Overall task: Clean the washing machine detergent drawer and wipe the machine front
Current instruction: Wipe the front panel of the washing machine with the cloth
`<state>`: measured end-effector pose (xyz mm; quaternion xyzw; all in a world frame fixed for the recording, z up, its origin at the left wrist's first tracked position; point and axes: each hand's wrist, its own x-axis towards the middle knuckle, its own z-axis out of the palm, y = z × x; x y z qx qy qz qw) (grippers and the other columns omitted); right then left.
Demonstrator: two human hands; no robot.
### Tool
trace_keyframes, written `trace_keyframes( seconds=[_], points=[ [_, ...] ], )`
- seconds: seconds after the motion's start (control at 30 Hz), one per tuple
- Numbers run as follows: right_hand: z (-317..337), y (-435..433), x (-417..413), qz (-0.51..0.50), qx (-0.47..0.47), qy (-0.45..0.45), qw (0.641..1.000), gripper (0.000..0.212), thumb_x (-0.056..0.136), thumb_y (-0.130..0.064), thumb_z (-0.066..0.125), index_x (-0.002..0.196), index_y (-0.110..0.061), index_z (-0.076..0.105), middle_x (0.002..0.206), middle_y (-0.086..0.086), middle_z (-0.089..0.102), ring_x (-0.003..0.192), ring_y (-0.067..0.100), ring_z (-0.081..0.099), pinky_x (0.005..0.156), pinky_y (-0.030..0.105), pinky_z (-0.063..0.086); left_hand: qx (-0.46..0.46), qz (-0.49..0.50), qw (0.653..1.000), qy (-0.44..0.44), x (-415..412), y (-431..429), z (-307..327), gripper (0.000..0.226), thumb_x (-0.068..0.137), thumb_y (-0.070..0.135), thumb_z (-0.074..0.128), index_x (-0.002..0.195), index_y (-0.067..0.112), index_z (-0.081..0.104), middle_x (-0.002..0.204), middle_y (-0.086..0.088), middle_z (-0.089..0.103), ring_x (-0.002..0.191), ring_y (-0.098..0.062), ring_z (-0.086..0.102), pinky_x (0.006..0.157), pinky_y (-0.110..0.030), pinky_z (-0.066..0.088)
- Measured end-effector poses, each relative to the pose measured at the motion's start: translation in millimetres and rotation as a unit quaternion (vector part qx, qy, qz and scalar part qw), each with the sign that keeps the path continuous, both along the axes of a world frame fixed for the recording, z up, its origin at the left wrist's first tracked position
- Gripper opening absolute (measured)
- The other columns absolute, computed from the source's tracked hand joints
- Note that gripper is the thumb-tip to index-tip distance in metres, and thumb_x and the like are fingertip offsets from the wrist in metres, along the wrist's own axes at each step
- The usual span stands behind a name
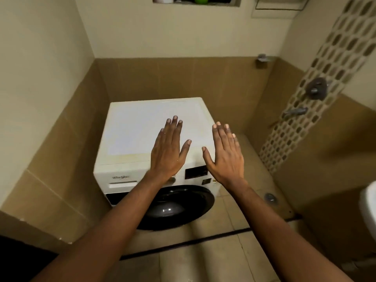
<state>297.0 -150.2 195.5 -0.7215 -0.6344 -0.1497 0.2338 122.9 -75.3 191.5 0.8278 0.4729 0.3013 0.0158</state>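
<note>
A white front-loading washing machine (138, 129) stands in the corner of a tiled bathroom. Its detergent drawer (123, 184) is shut at the upper left of the front panel. The dark round door (179, 208) is closed below it. A dark display (195, 172) sits at the panel's right. My left hand (169, 151) is held out flat, palm down, fingers straight, in front of the machine's top and control panel. My right hand (225, 153) is stretched out the same way beside it, over the machine's right edge. Both hands hold nothing. My left forearm hides part of the panel.
Tan tiled walls close in at the left and back. Taps (295, 111) and a shower valve (317, 88) are mounted on the right wall. A floor drain (270, 197) lies right of the machine. A white fixture edge (368, 204) shows at far right. A wall niche (195, 1) holds items above.
</note>
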Motion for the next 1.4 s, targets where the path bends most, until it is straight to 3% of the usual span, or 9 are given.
trace_keyframes(
  seconds=[0.23, 0.47, 0.63, 0.9, 1.1, 1.27, 1.4],
  points=[
    [28, -94, 85, -0.048, 0.026, -0.018, 0.998, 0.068, 0.101, -0.046, 0.039, 0.157, -0.015, 0.015, 0.164, 0.001, 0.013, 0.152, 0.014, 0.002, 0.123, 0.037, 0.009, 0.021, -0.068, 0.997, -0.011, 92, -72, 28, 0.065, 0.104, 0.047, 0.033, 0.158, 0.014, 0.019, 0.168, -0.003, 0.011, 0.155, -0.018, 0.005, 0.123, -0.034, 0.009],
    [41, -179, 168, -0.14, 0.062, -0.024, 0.988, 0.069, 0.1, -0.047, 0.042, 0.156, -0.014, 0.018, 0.163, 0.003, 0.017, 0.152, 0.016, 0.006, 0.123, 0.035, 0.009, 0.038, -0.17, 0.984, -0.022, 196, -135, 42, 0.065, 0.104, 0.046, 0.036, 0.157, 0.012, 0.024, 0.167, -0.005, 0.015, 0.155, -0.018, 0.008, 0.124, -0.038, 0.012],
    [44, -231, 228, -0.212, 0.063, -0.02, 0.975, 0.07, 0.099, -0.048, 0.037, 0.156, -0.013, 0.019, 0.163, 0.005, 0.018, 0.152, 0.018, 0.008, 0.123, 0.038, 0.013, 0.044, -0.245, 0.968, -0.012, 273, -165, 42, 0.065, 0.104, 0.047, 0.035, 0.157, 0.011, 0.024, 0.167, -0.005, 0.014, 0.155, -0.017, 0.005, 0.124, -0.035, 0.004],
    [33, -300, 334, -0.354, 0.052, -0.015, 0.934, 0.067, 0.099, -0.043, 0.039, 0.157, -0.014, 0.018, 0.164, 0.002, 0.016, 0.152, 0.015, 0.004, 0.123, 0.037, 0.013, 0.039, -0.374, 0.927, -0.013, 414, -200, 37, 0.065, 0.104, 0.048, 0.032, 0.157, 0.012, 0.022, 0.167, -0.005, 0.013, 0.154, -0.016, 0.003, 0.123, -0.034, 0.002],
    [29, -336, 398, -0.461, 0.06, -0.004, 0.886, 0.066, 0.099, -0.038, 0.04, 0.157, -0.015, 0.018, 0.164, 0.001, 0.014, 0.152, 0.014, 0.004, 0.121, 0.027, -0.001, 0.033, -0.466, 0.884, -0.002, 519, -221, 35, 0.067, 0.105, 0.049, 0.032, 0.159, 0.012, 0.015, 0.168, -0.005, 0.006, 0.154, -0.016, -0.002, 0.123, -0.033, -0.002],
    [25, -372, 442, -0.531, 0.078, 0.006, 0.844, 0.066, 0.098, -0.038, 0.038, 0.156, -0.015, 0.019, 0.164, 0.002, 0.016, 0.152, 0.016, 0.006, 0.123, 0.033, 0.007, 0.031, -0.531, 0.847, -0.004, 592, -251, 32, 0.065, 0.105, 0.045, 0.038, 0.158, 0.012, 0.02, 0.167, -0.005, 0.011, 0.155, -0.017, 0.003, 0.123, -0.034, 0.002],
    [20, -402, 474, -0.566, 0.074, 0.01, 0.821, 0.065, 0.098, -0.035, 0.043, 0.156, -0.016, 0.021, 0.163, 0.001, 0.019, 0.152, 0.017, 0.01, 0.121, 0.03, 0.002, 0.023, -0.575, 0.818, -0.003, 644, -281, 26, 0.065, 0.105, 0.046, 0.035, 0.159, 0.015, 0.017, 0.168, -0.002, 0.008, 0.155, -0.015, -0.001, 0.121, -0.027, -0.009]
  ],
)
